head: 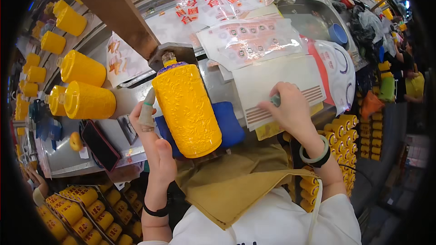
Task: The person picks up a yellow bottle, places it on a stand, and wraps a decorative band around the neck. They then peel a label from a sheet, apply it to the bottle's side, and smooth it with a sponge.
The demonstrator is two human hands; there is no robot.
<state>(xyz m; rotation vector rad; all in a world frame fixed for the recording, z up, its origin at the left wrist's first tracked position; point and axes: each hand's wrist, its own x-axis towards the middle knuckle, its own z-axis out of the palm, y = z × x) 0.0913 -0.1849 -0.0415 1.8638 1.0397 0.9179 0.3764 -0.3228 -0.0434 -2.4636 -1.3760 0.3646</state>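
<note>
A large glossy yellow bottle [187,112] with raised relief lies before me, its clear neck toward a metal bracket [173,52] and its body over a blue cloth pad [228,122]. My left hand [158,153] is beside the bottle's left side, fingers apart, with covers on some of them; whether a fingertip touches it is unclear. Over a pale sheet with brown stripes [272,75], my right hand [291,109] is bent down with its thumb and fingers at the stripes. Something green, perhaps a finger cover, shows between them; any held piece is hidden.
Several yellow bottles [90,100] stand at left, near a phone [100,146]. Printed plastic sheets [252,37] cover the back, beside a metal tray [313,10] holding a blue bowl [338,34]. A brown post [115,10] slants overhead. Crated bottles [85,207] sit below.
</note>
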